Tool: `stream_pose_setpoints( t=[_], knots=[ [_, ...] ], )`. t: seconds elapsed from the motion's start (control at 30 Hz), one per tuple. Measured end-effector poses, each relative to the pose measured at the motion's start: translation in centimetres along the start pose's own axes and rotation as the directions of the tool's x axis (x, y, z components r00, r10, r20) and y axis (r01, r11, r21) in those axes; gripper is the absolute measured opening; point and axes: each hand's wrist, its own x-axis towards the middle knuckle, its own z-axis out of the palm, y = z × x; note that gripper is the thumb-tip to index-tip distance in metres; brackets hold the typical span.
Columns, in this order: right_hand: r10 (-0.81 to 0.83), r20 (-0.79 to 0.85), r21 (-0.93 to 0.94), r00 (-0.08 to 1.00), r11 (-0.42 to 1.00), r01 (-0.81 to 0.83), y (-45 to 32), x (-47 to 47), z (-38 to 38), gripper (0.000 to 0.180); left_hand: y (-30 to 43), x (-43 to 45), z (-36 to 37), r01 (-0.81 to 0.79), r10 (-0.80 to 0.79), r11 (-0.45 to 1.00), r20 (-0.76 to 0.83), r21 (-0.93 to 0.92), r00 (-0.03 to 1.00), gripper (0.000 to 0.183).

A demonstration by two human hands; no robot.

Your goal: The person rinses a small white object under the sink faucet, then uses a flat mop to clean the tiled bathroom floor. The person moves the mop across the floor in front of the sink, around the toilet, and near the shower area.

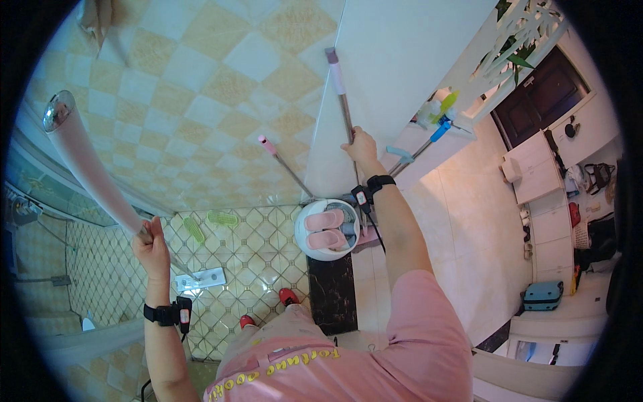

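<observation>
My left hand (152,247) is closed around the metal pole of a mop. Its long pale pink handle (93,173) rises toward the upper left, and its flat white head (202,279) rests on the tiled floor. With my right hand (362,148) I grip a second metal pole (345,116) with a pink and purple end, upright beside the white wall. Its lower end passes behind my forearm, near a pink floor tool head (370,237), but I cannot tell whether they join. Close by stands a round white bucket (300,236) holding pink slippers (325,229).
Another pink-tipped pole (287,168) leans behind the bucket. Blue-handled poles (419,151) lean by a low ledge with bottles (436,113). Green slippers (222,218) lie on the tiles. A black marble threshold (331,294) divides the floors. A teal suitcase (542,295) stands far right.
</observation>
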Motion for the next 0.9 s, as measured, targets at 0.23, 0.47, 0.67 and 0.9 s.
stream_pose_setpoints(
  t=[0.23,0.47,0.67,0.9],
  knots=[
    [0.087,-0.070,-0.037,0.994,0.995,-0.090,1.4,-0.6,-1.6,0.044,-0.9,-0.2,0.1,0.096,-0.096,0.991,0.007,-0.091,0.995,0.022],
    [0.023,-0.030,-0.032,0.999,0.999,-0.024,3.1,-0.4,-1.7,0.031,-1.4,-0.5,0.4,0.102,-0.107,0.973,-0.015,-0.206,0.994,0.017],
    [-0.025,0.084,0.008,0.996,1.000,0.025,3.8,0.2,-2.5,0.028,-1.2,-0.2,0.0,0.124,-0.125,0.969,0.009,-0.215,0.992,0.019],
    [0.102,0.054,0.016,0.993,0.995,-0.103,5.3,-0.7,-0.2,0.031,-0.3,-0.2,-0.1,0.101,-0.095,0.987,0.052,-0.124,0.994,0.024]
  ],
)
